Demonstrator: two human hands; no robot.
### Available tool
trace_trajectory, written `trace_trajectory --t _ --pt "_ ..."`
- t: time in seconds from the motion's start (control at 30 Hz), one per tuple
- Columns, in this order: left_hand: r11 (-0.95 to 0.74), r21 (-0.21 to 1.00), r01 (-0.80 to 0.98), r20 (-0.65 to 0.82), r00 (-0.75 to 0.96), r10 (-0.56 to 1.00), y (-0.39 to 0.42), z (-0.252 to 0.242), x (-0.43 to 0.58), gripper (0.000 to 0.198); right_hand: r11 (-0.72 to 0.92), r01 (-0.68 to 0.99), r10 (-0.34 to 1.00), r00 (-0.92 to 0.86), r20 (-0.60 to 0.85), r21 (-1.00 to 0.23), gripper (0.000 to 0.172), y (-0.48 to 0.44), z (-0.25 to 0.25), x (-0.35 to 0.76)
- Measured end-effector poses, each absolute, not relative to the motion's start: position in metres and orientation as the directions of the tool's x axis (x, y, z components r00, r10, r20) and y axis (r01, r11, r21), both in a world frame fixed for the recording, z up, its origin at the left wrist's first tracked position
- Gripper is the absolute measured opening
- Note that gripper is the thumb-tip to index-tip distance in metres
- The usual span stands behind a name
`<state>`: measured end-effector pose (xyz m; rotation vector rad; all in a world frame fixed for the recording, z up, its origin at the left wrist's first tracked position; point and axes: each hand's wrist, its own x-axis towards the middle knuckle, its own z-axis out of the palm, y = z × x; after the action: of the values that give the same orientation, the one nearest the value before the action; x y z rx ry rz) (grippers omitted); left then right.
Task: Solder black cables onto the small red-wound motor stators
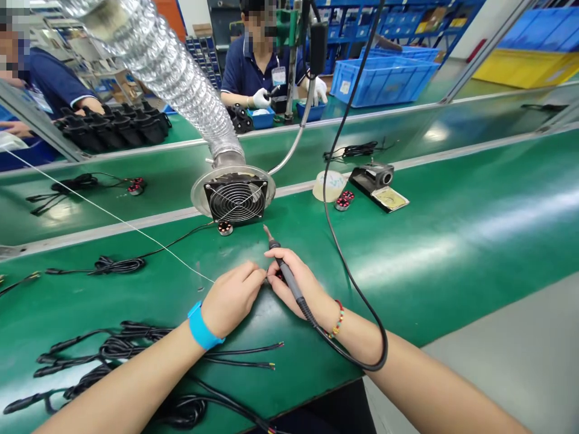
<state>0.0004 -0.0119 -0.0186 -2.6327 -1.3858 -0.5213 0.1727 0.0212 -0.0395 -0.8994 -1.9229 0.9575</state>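
My right hand [303, 286] is wrapped round a soldering iron [289, 274], its tip pointing up and away toward the fan. Under its fingers a small dark and red round part shows, mostly hidden; it resembles the motor stator [225, 228] lying by the fan. My left hand [235, 295] is closed in a pinch, its fingertips close to those of the right. A thin pale solder wire [149, 236] runs from the upper left into the left hand. Black cables [122, 346] with bare coloured ends lie on the green bench near my left forearm.
A fume fan [238, 202] on a foil duct [181, 78] stands ahead. Right of it are a translucent tub [329, 185], two stators [344, 201] and an iron stand [377, 181] with a yellow sponge. The iron's cord hangs over my right forearm. Co-workers sit beyond the divider.
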Motion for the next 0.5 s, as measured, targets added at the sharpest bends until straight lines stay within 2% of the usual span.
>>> trace_trajectory --t 0.1,0.17,0.33,0.4,0.5 --pt "-0.589 0.076 0.805 0.389 0.520 0.761 -0.0109 -0.0172 0.0012 0.029 0.444 0.246 0.846 -0.433 0.312 -0.861 0.039 0.0209 -0.0400 0.1722" --pt "-0.583 0.173 0.794 0.383 0.491 0.782 -0.0099 -0.0165 0.0018 0.028 0.441 0.253 0.850 -0.426 0.310 -0.861 0.039 0.0215 -0.0402 0.1721" --pt "-0.454 0.525 0.720 0.312 0.333 0.890 -0.0051 -0.0132 0.0029 0.019 0.480 0.258 0.832 -0.437 0.342 -0.838 0.042 0.0241 -0.0392 0.1732" --pt "-0.388 0.603 0.697 0.267 0.282 0.922 -0.0035 -0.0113 0.0031 0.018 0.501 0.263 0.823 -0.439 0.360 -0.824 0.043 0.0245 -0.0384 0.1736" --pt "-0.336 0.636 0.694 0.215 0.259 0.942 -0.0034 -0.0100 0.0036 0.017 0.510 0.262 0.822 -0.429 0.374 -0.819 0.041 0.0240 -0.0374 0.1734"
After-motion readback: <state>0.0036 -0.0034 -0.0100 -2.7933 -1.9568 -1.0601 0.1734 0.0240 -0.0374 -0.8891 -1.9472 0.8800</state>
